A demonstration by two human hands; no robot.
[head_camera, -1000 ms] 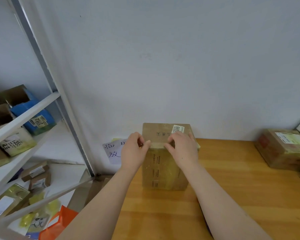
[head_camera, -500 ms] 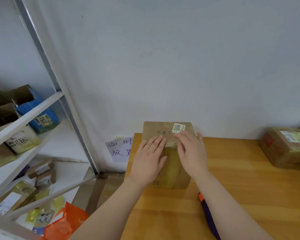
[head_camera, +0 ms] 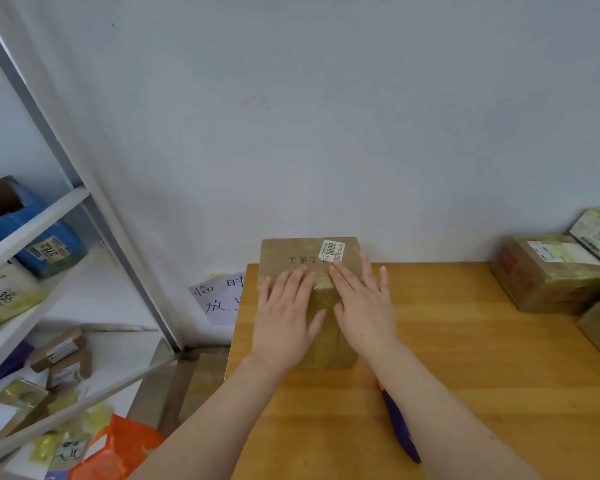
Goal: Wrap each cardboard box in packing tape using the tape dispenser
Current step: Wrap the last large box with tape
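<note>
Since the earlier frames both hands have gone from pinching at the box's top edge to lying flat on its near face. The box [head_camera: 309, 258] stands at the back left corner of the table [head_camera: 465, 375], its far side at the wall [head_camera: 326, 133]. Left hand [head_camera: 284, 317] and right hand [head_camera: 364, 306] are both released, fingers straight and spread, gripping nothing. They press side by side on the near face, thumbs almost meeting over the yellowish tape [head_camera: 323, 289] that runs down the middle. Judged purpose: smoothing the strip so that it bonds, with the wall as a backstop against the push. The label [head_camera: 333, 251] near the top lies just beyond the right fingertips, uncovered.

Edges: the box's left side sits close to the table's left edge, so there is little room there. Open wood lies to the right and toward the person — room enough to turn the box. A purple-and-orange tool [head_camera: 397, 424], partly hidden under the right forearm, may be the dispenser — this cannot be told. More boxes [head_camera: 548, 275] stand well apart at far right, and a shelf [head_camera: 32, 223] of parcels stands at left.
</note>
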